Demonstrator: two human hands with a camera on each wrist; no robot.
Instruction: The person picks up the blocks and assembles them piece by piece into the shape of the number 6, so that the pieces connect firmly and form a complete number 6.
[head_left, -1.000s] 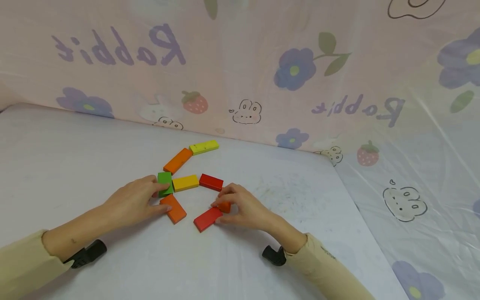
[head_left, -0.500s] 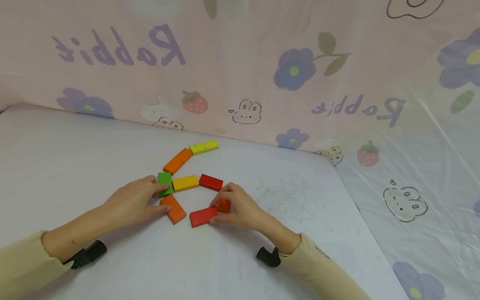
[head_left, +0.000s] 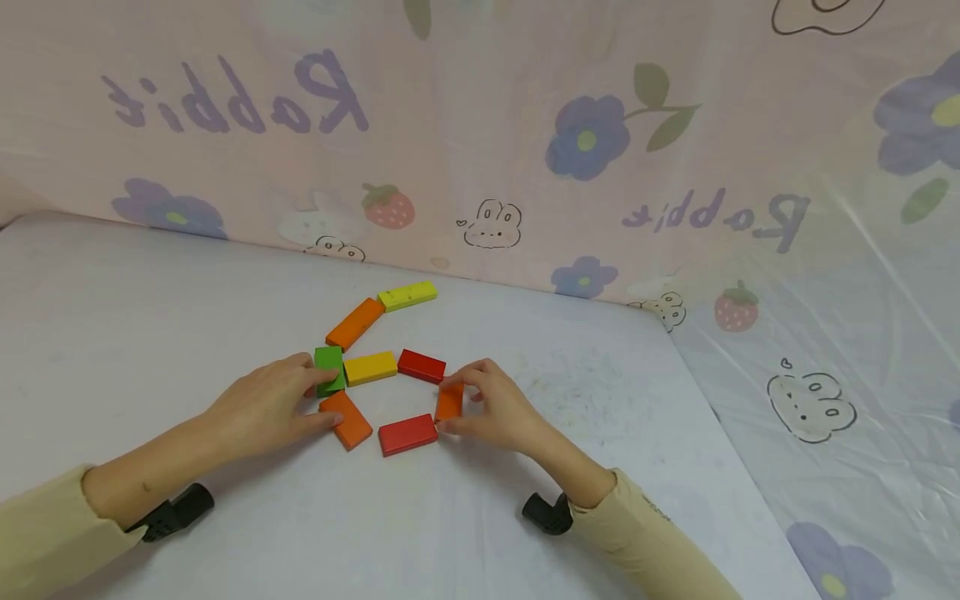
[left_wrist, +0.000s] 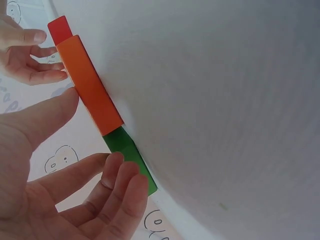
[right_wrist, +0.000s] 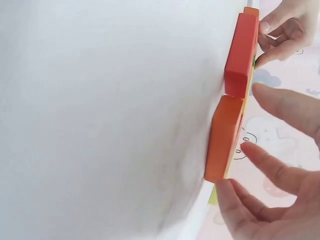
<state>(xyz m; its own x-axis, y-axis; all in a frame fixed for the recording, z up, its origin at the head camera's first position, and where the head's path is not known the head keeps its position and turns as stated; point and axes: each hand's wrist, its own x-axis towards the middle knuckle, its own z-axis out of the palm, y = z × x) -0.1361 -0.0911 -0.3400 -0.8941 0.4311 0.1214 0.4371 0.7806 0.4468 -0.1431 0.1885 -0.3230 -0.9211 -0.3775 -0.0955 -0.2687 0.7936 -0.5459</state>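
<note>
In the head view my left hand (head_left: 264,404) rests at the left of a ring of flat blocks. Its fingers touch a green block (head_left: 327,358), and its thumb lies on an orange block (head_left: 349,425) just below. My right hand (head_left: 498,410) pinches another orange block (head_left: 450,402) between thumb and fingertips, at the ring's right side. In the right wrist view, fingers lie along that orange block (right_wrist: 223,137) and at its end. A red block (head_left: 407,435) sits left of the right thumb, forming the ring's near side.
A yellow block (head_left: 371,367) and a dark red block (head_left: 422,366) make the ring's far side. An orange block (head_left: 355,323) and a lime-yellow block (head_left: 407,296) trail off behind it. The white tabletop (head_left: 300,525) meets a printed curtain (head_left: 465,150) at the back.
The near red block has turned and slid slightly left. My right hand has let go of it and taken hold of the right orange block. My left hand has stayed in place.
</note>
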